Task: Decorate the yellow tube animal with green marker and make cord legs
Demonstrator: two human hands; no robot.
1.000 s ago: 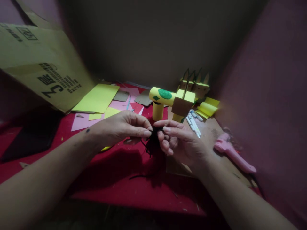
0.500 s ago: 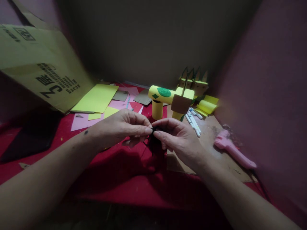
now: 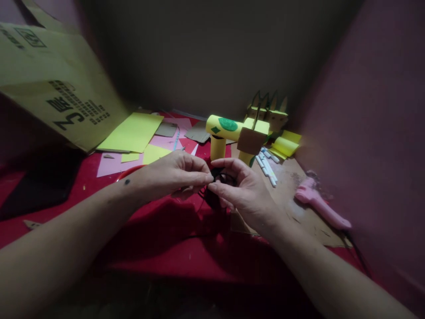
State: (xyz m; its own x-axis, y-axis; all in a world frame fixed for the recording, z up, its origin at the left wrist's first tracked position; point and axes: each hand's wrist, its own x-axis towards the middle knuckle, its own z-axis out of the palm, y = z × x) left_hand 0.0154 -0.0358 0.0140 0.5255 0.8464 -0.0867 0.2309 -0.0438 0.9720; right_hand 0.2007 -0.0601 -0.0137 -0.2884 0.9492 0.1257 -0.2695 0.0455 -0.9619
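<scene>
Over the red-covered table, my left hand (image 3: 187, 175) and my right hand (image 3: 244, 186) meet at their fingertips. Both pinch a thin black cord (image 3: 217, 173). The cord makes small loops between the fingers of my right hand, and more dark strands hang just below. How it is looped or tied is too dark and small to tell. Right behind the hands stands a model of yellow paper tubes (image 3: 217, 148) with green patches and a brown cardboard block (image 3: 252, 141).
Pink glue gun (image 3: 314, 201) and white markers (image 3: 265, 166) lie on a cardboard sheet (image 3: 288, 212) at right. Yellow paper (image 3: 133, 133), cardboard scraps (image 3: 199, 133) and pink sheets (image 3: 108, 166) are at back left. A large printed cardboard piece (image 3: 59, 75) leans at left, above a dark flat object (image 3: 43, 186).
My right fingers have spread a little, and loops of the black cord now show between them. My left fingertips stay at the cord. The view has shifted slightly.
</scene>
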